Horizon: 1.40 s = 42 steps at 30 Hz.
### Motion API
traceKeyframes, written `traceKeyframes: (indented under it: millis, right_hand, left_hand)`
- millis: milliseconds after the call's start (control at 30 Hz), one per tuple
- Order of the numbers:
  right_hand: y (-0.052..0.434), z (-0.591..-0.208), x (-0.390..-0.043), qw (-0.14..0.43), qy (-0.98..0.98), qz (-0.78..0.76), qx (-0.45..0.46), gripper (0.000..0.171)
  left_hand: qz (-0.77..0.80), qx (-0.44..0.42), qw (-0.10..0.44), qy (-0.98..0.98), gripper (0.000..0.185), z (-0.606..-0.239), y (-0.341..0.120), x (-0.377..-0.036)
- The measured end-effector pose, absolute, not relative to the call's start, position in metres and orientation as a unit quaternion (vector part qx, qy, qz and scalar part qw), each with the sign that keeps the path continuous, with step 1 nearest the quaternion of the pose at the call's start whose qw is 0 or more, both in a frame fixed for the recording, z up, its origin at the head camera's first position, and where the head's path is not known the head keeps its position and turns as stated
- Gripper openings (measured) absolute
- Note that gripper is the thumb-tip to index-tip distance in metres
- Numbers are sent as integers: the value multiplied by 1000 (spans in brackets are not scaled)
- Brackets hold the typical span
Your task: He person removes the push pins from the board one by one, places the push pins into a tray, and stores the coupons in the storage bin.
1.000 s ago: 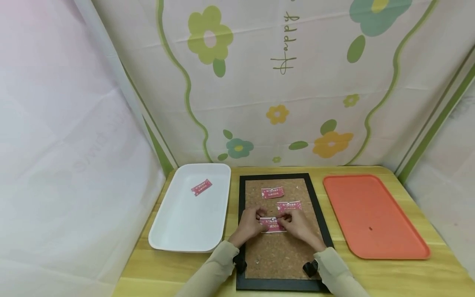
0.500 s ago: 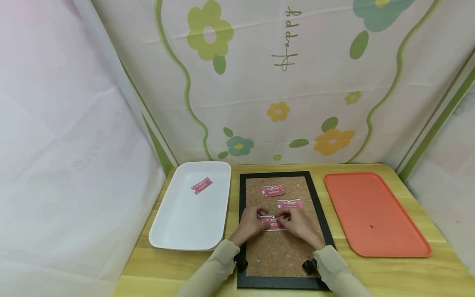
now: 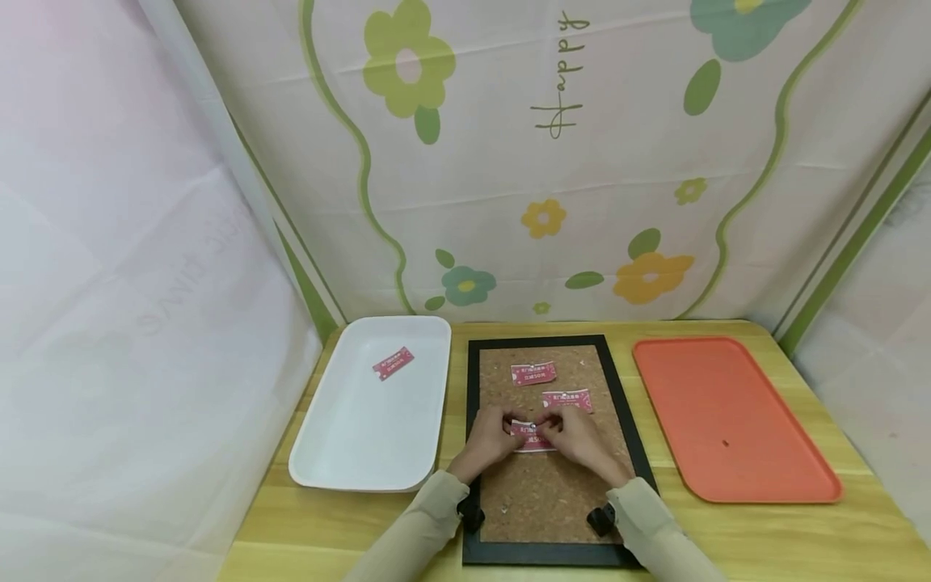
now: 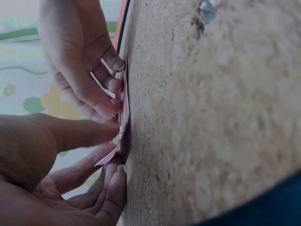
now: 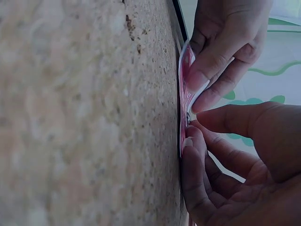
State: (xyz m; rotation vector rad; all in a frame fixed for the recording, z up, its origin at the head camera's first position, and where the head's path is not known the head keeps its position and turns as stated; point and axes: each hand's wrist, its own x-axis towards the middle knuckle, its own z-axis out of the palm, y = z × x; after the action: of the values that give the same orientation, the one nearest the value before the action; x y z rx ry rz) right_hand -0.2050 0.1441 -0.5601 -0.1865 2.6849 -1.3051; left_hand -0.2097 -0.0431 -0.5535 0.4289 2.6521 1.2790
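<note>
On the framed corkboard (image 3: 545, 501), a pink-and-white paper coupon (image 3: 533, 439) lies between the two hands. My left hand (image 3: 489, 438) pinches its left end; in the left wrist view that corner bends up off the cork between thumb and finger. My right hand (image 3: 579, 438) is at the coupon's upper right part. Its thumb and fingertip close on a small shiny pushpin (image 5: 189, 119) at the coupon's edge, partly hidden by the fingers. Two more coupons sit farther up the board, one upper coupon (image 3: 533, 373) and one right-hand coupon (image 3: 567, 400), each with a small pin at its top.
To the left stands a white tray (image 3: 364, 428) with a single loose coupon (image 3: 393, 364) inside. An orange tray (image 3: 735, 428) with a small dark speck lies on the right. Another clear pin (image 4: 207, 12) shows in the cork nearer the person. A wooden table (image 3: 320, 533) carries everything.
Both hands stay at the same coupon. The right fingertips have shifted slightly left, closer to the pin. The whole head view has moved a little.
</note>
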Motion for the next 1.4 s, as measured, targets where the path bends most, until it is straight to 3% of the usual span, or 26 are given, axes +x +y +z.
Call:
traceKeyframes:
  millis: [1000, 1400]
  right_hand:
    - [132, -556, -214, 74, 899, -430, -39, 5]
    - [130, -552, -211, 104, 902, -419, -18, 3]
  left_hand:
    - [430, 132, 100, 888, 23, -552, -41, -212]
    - [430, 123, 110, 887, 23, -552, -39, -208]
